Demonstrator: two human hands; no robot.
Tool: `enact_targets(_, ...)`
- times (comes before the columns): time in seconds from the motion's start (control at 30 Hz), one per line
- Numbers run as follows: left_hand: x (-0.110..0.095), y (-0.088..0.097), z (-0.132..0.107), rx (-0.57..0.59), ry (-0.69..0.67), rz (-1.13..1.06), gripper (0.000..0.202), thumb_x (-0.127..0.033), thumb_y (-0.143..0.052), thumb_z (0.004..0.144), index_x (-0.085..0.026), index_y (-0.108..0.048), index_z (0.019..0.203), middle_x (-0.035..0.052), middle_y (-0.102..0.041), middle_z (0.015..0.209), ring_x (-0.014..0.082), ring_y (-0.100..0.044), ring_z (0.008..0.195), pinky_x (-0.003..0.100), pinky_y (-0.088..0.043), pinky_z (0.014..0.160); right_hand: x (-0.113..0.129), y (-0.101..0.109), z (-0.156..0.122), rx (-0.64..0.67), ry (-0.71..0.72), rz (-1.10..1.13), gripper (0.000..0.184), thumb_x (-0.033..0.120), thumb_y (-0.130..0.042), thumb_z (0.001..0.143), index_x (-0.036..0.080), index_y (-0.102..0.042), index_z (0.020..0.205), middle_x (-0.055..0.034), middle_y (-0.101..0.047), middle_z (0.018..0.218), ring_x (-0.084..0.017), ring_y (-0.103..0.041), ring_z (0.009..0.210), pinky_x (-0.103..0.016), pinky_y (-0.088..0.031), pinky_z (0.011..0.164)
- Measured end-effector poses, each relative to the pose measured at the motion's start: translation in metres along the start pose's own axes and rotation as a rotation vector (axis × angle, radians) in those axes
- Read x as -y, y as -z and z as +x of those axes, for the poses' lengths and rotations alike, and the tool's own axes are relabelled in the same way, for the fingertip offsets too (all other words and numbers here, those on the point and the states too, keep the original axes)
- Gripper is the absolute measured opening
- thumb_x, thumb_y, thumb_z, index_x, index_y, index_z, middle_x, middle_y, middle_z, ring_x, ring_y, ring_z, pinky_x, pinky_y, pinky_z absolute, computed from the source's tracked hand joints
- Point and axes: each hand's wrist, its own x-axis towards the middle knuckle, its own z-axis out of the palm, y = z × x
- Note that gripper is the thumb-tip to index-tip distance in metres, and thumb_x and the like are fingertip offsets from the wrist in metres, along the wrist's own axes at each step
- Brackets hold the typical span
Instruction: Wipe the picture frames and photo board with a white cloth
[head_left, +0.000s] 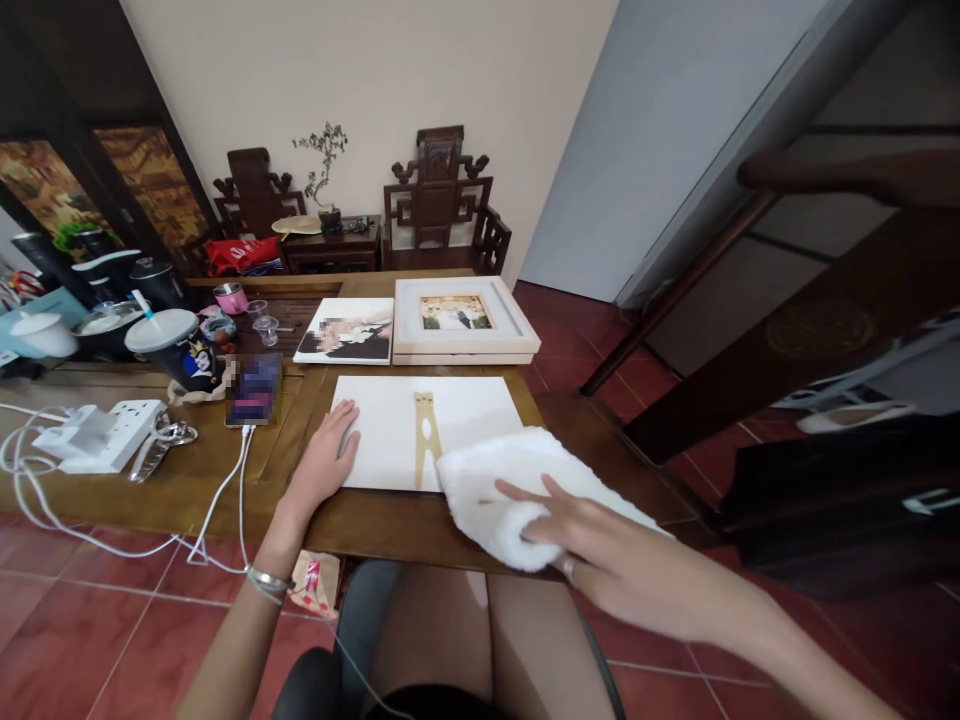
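At the far left of the table (pixel 300 512), a cup (pixel 193 350) with a straw stands on a scalloped coaster. Nearer, a power strip (pixel 133 436) with plugs in it lies just beside a clear hair clip (pixel 152 450). Right of these is a phone (pixel 255 390), a white cable (pixel 241 470) running from its near end.

The left hand (pixel 322 455) lies open and flat on the left edge of a white board (pixel 382 440), grasping nothing. The board lies near the table's front, a gold stand (pixel 424 405) along its middle. Beyond it are a photo panel (pixel 375 328) and, to the right, a framed picture (pixel 454 312).

A white cloth (pixel 495 465) covers the board's near right corner and reaches past the table edge. The right hand (pixel 577 530) holds it bunched, two fingers stretched over it and the others mostly hidden.
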Motion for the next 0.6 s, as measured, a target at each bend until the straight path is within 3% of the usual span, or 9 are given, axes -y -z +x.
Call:
enact_targets(0.13,0.000,0.001,0.000,0.006,0.000,-0.001,0.044,-0.029,-0.041,0.094,-0.009,-0.055,0.131,0.0182,-0.049,0.144,0.0254,-0.039,0.140,0.047,-0.028,0.118,-0.033,0.014,0.044,-0.096,-0.091,-0.001,0.047,0.008,-0.040,0.077,0.019,-0.065,0.115,-0.0076,-0.063,0.130,-0.031,-0.038,0.137,-0.055,-0.027,0.115)
enact_targets(0.23,0.001,0.002,0.000,0.011,0.000,-0.006,0.044,-0.030,-0.041,0.094,-0.010,-0.055,0.131,0.0172,-0.049,0.145,0.0252,-0.040,0.139,0.047,-0.029,0.117,-0.059,0.021,0.087,-0.150,-0.116,-0.058,0.048,0.010,-0.038,0.081,0.016,-0.062,0.122,-0.0101,-0.059,0.135,-0.032,-0.035,0.139,-0.060,-0.022,0.115)
enact_targets(0.37,0.000,0.003,-0.001,0.008,0.015,-0.028,0.044,-0.031,-0.042,0.094,-0.011,-0.055,0.131,0.0173,-0.049,0.145,0.0250,-0.040,0.139,0.047,-0.028,0.118,-0.072,0.017,0.120,-0.256,-0.012,-0.190,0.041,0.011,-0.041,0.081,0.015,-0.065,0.114,-0.0120,-0.036,0.153,-0.036,-0.015,0.145,-0.071,-0.011,0.111)
enact_targets(0.47,0.000,0.002,-0.002,0.000,0.017,-0.040,0.043,-0.031,-0.043,0.094,-0.014,-0.056,0.131,0.0156,-0.049,0.145,0.0245,-0.040,0.139,0.048,-0.027,0.118,-0.068,0.002,0.117,-0.345,0.009,-0.285,0.037,0.012,-0.044,0.082,0.017,-0.067,0.110,-0.0119,-0.034,0.154,-0.038,-0.013,0.145,-0.077,-0.009,0.107)
enact_targets(0.6,0.000,0.002,-0.001,0.006,0.014,-0.028,0.043,-0.031,-0.042,0.094,-0.013,-0.055,0.131,0.0157,-0.048,0.145,0.0245,-0.039,0.140,0.048,-0.027,0.118,-0.047,-0.011,0.078,-0.299,0.040,-0.254,0.041,0.004,-0.042,0.077,0.016,-0.067,0.107,-0.0128,-0.041,0.150,-0.036,-0.020,0.144,-0.073,-0.017,0.108)
